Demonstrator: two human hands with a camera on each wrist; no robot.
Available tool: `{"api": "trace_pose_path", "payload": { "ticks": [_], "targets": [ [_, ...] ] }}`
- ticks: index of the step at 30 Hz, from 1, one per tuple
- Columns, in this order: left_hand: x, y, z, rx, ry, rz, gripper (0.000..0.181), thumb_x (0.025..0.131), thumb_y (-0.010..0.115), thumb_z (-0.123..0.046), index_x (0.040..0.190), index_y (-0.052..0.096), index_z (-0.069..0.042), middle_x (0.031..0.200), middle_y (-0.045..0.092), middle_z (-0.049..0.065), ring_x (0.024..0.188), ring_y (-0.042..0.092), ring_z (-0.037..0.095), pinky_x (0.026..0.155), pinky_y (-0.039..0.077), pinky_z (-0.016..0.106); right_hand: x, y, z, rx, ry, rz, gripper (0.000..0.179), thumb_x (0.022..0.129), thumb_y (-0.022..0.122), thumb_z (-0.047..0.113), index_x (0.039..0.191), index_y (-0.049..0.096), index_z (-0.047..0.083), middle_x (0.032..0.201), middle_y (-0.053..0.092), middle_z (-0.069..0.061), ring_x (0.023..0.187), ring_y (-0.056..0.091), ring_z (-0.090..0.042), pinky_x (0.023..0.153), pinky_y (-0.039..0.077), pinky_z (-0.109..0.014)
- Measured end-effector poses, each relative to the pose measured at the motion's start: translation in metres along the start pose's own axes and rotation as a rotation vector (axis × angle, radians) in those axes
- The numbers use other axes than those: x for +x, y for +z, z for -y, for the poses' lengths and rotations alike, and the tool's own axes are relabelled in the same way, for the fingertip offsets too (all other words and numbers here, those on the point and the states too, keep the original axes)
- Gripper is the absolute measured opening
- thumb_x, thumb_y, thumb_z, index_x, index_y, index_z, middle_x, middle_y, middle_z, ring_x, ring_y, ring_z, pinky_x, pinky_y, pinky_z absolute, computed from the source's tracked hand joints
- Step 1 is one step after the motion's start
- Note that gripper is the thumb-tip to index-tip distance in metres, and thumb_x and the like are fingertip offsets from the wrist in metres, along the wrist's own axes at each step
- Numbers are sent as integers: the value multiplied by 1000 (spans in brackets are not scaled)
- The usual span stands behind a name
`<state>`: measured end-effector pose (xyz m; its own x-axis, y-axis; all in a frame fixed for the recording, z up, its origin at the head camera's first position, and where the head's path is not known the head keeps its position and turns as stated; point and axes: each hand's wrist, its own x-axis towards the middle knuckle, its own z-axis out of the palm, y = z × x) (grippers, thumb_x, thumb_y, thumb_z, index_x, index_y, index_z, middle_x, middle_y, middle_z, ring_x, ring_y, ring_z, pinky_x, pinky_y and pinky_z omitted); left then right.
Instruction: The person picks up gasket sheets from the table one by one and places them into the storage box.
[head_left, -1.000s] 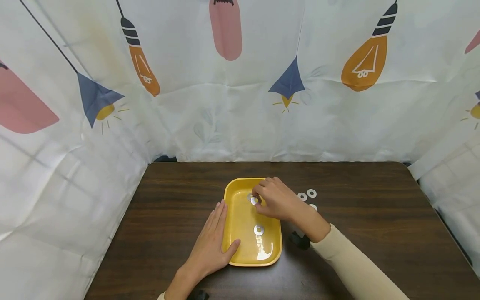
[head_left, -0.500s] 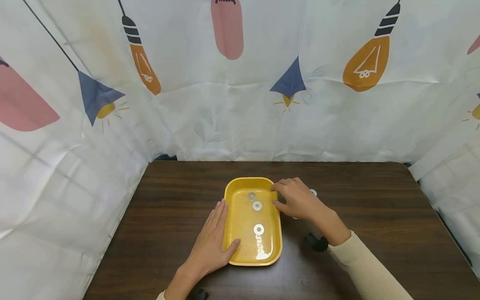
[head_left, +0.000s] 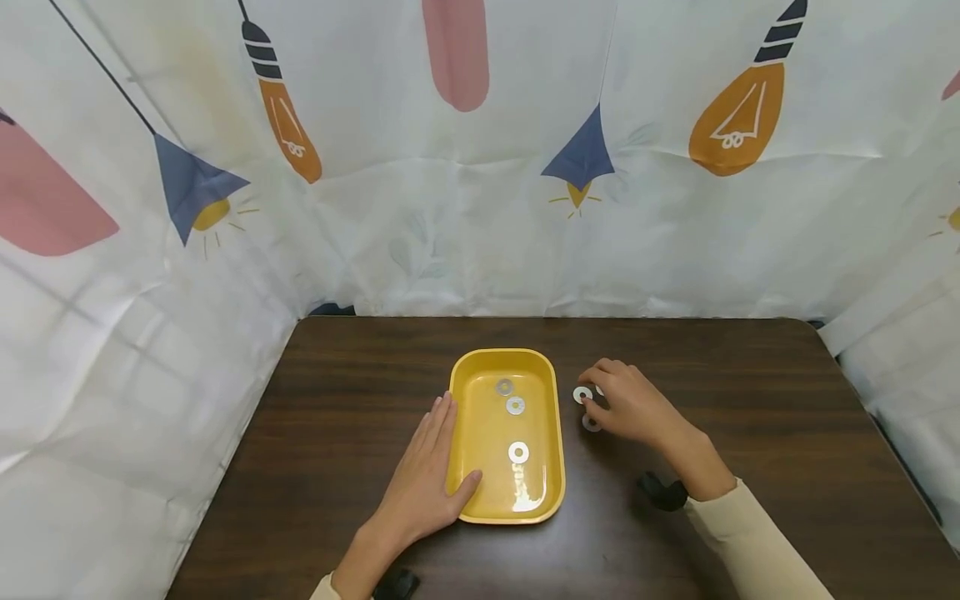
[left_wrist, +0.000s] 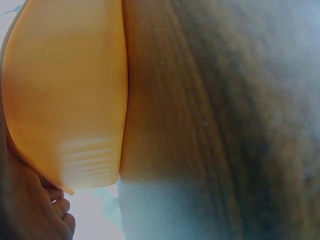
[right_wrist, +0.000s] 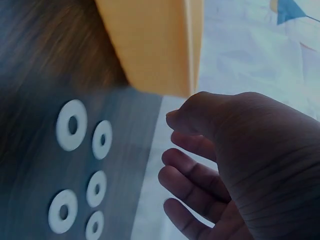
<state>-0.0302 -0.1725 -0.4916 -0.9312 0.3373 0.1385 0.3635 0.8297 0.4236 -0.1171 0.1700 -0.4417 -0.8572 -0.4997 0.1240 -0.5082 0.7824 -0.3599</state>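
A yellow tray (head_left: 480, 437) lies lengthwise on the dark table, with three flat metal washers (head_left: 512, 453) spread on its floor. My left hand (head_left: 422, 477) rests along the tray's left side, fingers straight and thumb over the near-left rim. In the left wrist view, the tray's outer wall (left_wrist: 65, 90) fills the left part. To the right of the tray, my right hand (head_left: 637, 408) hovers over loose washers (head_left: 576, 395), partly covering them, its fingers loosely bent. The right wrist view shows nothing in its fingertips (right_wrist: 172, 119); several washers (right_wrist: 62, 129) lie below on the table.
The brown wood-grain table (head_left: 337, 400) reaches back to a white curtain (head_left: 360, 233) printed with lamps and bulbs, which also encloses the sides. Black wrist straps (head_left: 663, 492) show on both arms.
My right hand has let go of a washer inside the tray and moved right, out over the washers on the table. My left hand has stayed at the tray's side.
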Motion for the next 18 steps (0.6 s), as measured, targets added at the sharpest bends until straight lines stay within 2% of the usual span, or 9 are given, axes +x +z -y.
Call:
{"api": "trace_pose_path", "payload": {
  "ticks": [4,10,14,18],
  "targets": [
    [0,0,1,-5,-5,5,101,94,69,-47,169,17,-3,181,11,6,168,16,26,131,-12,14,-7,2,-6,-20,27,-2,27,92,79,12,117,75,1,114,72,-13,104,69,-34,92,59,-57],
    [0,0,1,-4,-8,8,101,95,68,-48,170,16,-4,181,11,6,168,15,26,130,-13,14,-17,5,-17,-34,48,-38,26,91,79,13,114,76,2,109,72,-11,100,69,-33,90,57,-58],
    [-1,0,1,-3,-12,8,101,95,69,-48,169,17,-4,181,11,6,168,15,26,130,-13,14,-24,8,-23,-34,89,-34,26,91,79,14,114,76,3,109,73,-11,102,69,-33,91,57,-59],
    [-1,-1,0,-5,-17,10,102,94,69,-48,169,17,-4,181,11,6,168,15,25,131,-12,14,-30,11,-28,-45,102,-35,23,89,80,14,110,76,4,104,72,-10,94,68,-30,84,57,-56]
  ]
}}
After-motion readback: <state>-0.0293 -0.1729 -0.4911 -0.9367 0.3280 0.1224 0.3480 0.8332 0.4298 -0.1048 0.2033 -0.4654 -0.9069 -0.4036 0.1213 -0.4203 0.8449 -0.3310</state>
